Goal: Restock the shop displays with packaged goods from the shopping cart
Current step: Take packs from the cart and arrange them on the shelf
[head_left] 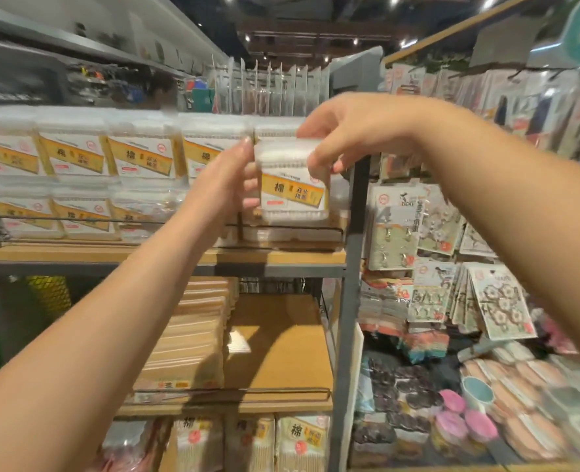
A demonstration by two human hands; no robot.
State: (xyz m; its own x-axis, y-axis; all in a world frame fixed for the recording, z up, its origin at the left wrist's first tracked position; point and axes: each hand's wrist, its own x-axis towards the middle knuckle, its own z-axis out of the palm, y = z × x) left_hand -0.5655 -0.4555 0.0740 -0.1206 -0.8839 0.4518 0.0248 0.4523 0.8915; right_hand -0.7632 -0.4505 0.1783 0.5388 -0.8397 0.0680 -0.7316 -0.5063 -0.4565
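A clear box of cotton swabs (293,195) with a yellow-and-white label is held up at the right end of the upper wooden shelf (111,254). My left hand (227,180) grips its left side. My right hand (346,134) reaches over from the right and pinches its top edge. Rows of identical swab boxes (77,158) stand stacked two high along the shelf to the left, behind a thin black wire rail. Another swab box (292,235) lies flat under the held one.
A grey metal upright (353,267) bounds the shelf unit on the right. The middle shelf (281,338) holds stacked packets at its left. Carded goods (499,301) hang and lie on the display to the right. More swab packs (298,441) stand on the bottom shelf.
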